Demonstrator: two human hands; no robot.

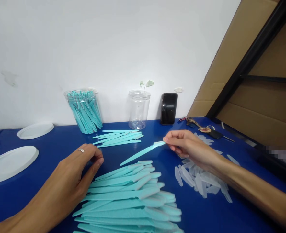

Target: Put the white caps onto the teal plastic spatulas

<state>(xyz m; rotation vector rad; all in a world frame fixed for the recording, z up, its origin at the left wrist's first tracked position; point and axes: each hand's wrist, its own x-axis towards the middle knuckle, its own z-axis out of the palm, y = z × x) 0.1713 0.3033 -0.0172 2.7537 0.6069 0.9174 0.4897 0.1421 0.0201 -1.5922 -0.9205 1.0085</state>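
My right hand (185,144) pinches a teal eyebrow razor (143,152) by its wider head end, and the thin handle points left and down. On the left, my left hand (77,168) is loosely curled, thumb tip against the index finger, with nothing visible between them. It hovers at the handle tips of a large pile of teal razors (133,194). A smaller group of razors (120,137) lies farther back. Beneath and beside my right wrist are scattered translucent blade caps (201,183), partly hidden by the arm.
Along the wall stand a clear jar (84,110) packed with teal razors, an unfilled clear jar (139,110) and a black phone (169,108). Keys (206,129) lie at the right. Two white lids (10,165) are on the blue table's left side. Cardboard (261,90) borders the right.
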